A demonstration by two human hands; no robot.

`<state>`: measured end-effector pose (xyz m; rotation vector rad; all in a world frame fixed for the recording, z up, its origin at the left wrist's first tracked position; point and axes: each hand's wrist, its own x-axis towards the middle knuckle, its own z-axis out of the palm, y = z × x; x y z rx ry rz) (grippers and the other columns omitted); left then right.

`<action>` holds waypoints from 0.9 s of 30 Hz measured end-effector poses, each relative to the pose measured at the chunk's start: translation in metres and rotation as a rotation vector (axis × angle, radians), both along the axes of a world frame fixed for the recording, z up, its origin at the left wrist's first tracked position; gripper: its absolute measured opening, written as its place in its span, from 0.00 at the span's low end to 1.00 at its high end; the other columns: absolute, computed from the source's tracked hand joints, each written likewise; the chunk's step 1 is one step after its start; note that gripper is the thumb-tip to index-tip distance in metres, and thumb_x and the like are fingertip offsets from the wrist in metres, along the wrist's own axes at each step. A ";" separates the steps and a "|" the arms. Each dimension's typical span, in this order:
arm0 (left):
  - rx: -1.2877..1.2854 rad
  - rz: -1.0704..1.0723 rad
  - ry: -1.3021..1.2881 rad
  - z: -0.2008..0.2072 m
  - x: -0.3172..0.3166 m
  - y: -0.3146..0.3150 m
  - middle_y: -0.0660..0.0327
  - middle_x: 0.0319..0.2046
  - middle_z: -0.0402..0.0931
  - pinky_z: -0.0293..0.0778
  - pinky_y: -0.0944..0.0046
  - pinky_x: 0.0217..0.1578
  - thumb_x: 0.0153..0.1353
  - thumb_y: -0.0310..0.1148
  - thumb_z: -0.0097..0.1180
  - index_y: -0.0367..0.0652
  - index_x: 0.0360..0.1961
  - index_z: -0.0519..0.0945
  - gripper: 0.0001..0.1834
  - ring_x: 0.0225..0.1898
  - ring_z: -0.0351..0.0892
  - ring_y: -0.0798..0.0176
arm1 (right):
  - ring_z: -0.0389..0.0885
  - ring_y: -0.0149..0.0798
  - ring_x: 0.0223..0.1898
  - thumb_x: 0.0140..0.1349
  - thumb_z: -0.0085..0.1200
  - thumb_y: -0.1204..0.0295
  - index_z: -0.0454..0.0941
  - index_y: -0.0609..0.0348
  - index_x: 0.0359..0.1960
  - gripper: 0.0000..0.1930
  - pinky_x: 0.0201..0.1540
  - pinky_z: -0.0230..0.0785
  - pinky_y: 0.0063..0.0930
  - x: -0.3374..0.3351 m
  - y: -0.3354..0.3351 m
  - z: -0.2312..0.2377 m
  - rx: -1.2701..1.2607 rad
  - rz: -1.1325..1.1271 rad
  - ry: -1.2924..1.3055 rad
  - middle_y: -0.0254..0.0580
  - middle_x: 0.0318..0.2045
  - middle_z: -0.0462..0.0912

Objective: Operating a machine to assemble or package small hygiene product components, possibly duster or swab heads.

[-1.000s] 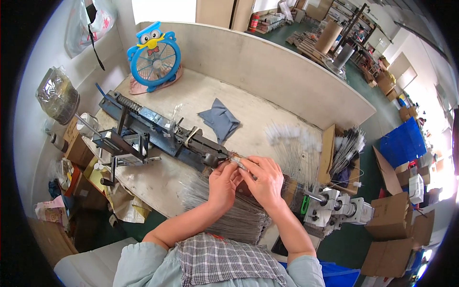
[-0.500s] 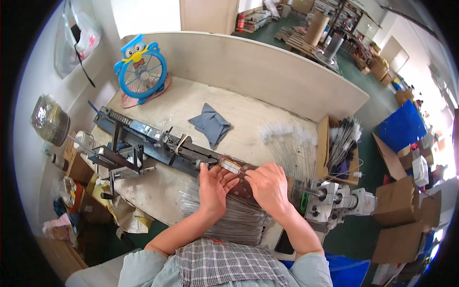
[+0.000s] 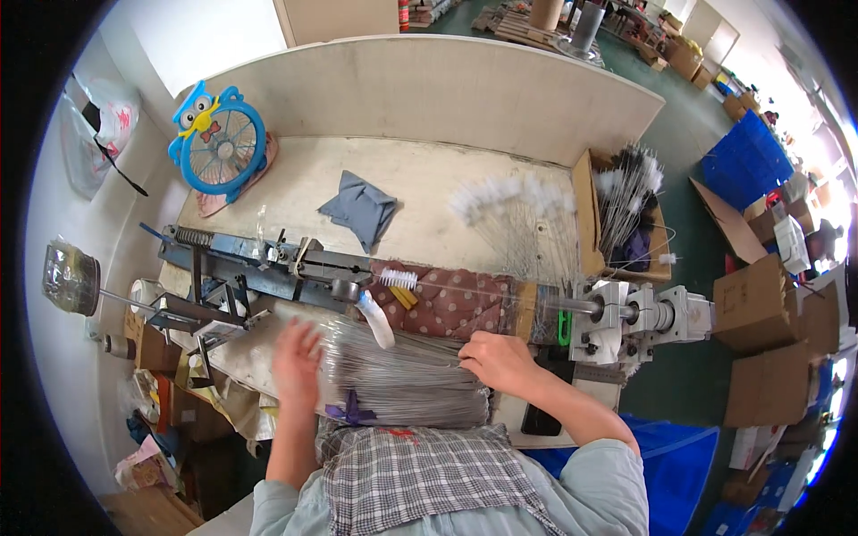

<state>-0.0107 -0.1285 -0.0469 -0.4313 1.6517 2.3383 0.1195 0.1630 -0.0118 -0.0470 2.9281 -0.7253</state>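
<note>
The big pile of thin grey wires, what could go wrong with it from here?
First, the right hand is at the right side of the wire pile. The wires lie packed close together, so pulling one might drag others along or tangle them.

Second, the open left hand is close to the pile's left end, where thin wires spread out. A tip might poke the skin, since the hand is bare.

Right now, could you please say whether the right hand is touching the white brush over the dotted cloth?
Apart: the head view shows a strip of dotted cloth between the right hand and the white brush.
</note>
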 end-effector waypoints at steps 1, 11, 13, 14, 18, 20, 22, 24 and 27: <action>0.075 0.178 -0.062 -0.013 -0.010 -0.030 0.54 0.46 0.73 0.71 0.64 0.39 0.63 0.46 0.48 0.37 0.54 0.66 0.26 0.42 0.75 0.63 | 0.79 0.41 0.33 0.54 0.54 0.66 0.81 0.53 0.31 0.07 0.32 0.72 0.34 0.001 0.003 0.000 -0.023 0.009 0.012 0.36 0.29 0.79; -0.023 0.795 -0.077 -0.073 -0.078 -0.262 0.66 0.34 0.77 0.66 0.72 0.35 0.53 0.53 0.60 0.44 0.37 0.76 0.23 0.37 0.74 0.70 | 0.78 0.42 0.34 0.56 0.51 0.67 0.79 0.53 0.29 0.07 0.34 0.71 0.37 0.000 0.002 0.026 0.012 -0.061 0.045 0.36 0.28 0.77; -0.024 0.887 -0.041 -0.075 -0.073 -0.236 0.67 0.35 0.77 0.66 0.72 0.35 0.54 0.54 0.59 0.44 0.37 0.76 0.23 0.37 0.75 0.71 | 0.78 0.43 0.34 0.57 0.51 0.66 0.78 0.54 0.29 0.07 0.34 0.71 0.38 0.002 0.002 0.024 0.012 -0.113 0.014 0.37 0.28 0.77; -0.046 0.860 -0.093 -0.076 -0.066 -0.216 0.67 0.34 0.77 0.66 0.72 0.36 0.54 0.54 0.57 0.44 0.37 0.76 0.23 0.37 0.75 0.71 | 0.78 0.44 0.34 0.57 0.50 0.66 0.77 0.54 0.30 0.07 0.34 0.71 0.38 0.003 0.002 0.022 0.006 -0.160 -0.012 0.38 0.28 0.78; 0.145 0.591 -0.066 -0.057 -0.028 -0.108 0.61 0.35 0.76 0.73 0.63 0.46 0.65 0.41 0.45 0.42 0.38 0.74 0.13 0.40 0.76 0.64 | 0.78 0.48 0.33 0.56 0.53 0.66 0.78 0.57 0.30 0.08 0.34 0.70 0.38 0.008 0.007 0.020 -0.049 -0.169 -0.008 0.41 0.30 0.79; 0.437 0.212 -0.079 -0.071 -0.013 -0.072 0.60 0.37 0.77 0.77 0.66 0.40 0.64 0.37 0.47 0.42 0.37 0.76 0.11 0.38 0.77 0.63 | 0.78 0.45 0.34 0.57 0.51 0.67 0.77 0.54 0.32 0.06 0.34 0.71 0.39 0.009 0.007 0.024 -0.045 -0.141 0.011 0.39 0.29 0.77; 0.411 0.061 -0.220 -0.025 0.002 0.003 0.57 0.42 0.75 0.73 0.61 0.47 0.63 0.37 0.47 0.41 0.48 0.71 0.15 0.43 0.76 0.59 | 0.78 0.46 0.34 0.56 0.52 0.69 0.77 0.55 0.33 0.06 0.34 0.71 0.38 0.010 0.006 0.021 -0.029 -0.135 0.008 0.40 0.30 0.77; 0.373 -0.244 -0.122 0.004 0.009 0.049 0.54 0.47 0.73 0.70 0.59 0.50 0.61 0.36 0.51 0.38 0.52 0.67 0.20 0.49 0.74 0.58 | 0.78 0.47 0.34 0.54 0.54 0.71 0.78 0.55 0.35 0.07 0.35 0.71 0.38 0.014 0.009 0.017 -0.021 -0.125 0.013 0.41 0.31 0.77; 0.185 -0.322 -0.070 0.010 0.019 0.093 0.57 0.40 0.75 0.71 0.63 0.46 0.57 0.31 0.52 0.36 0.47 0.69 0.17 0.42 0.75 0.62 | 0.78 0.46 0.34 0.53 0.54 0.73 0.78 0.54 0.36 0.08 0.35 0.71 0.37 0.020 0.012 0.012 0.054 -0.038 0.076 0.40 0.31 0.75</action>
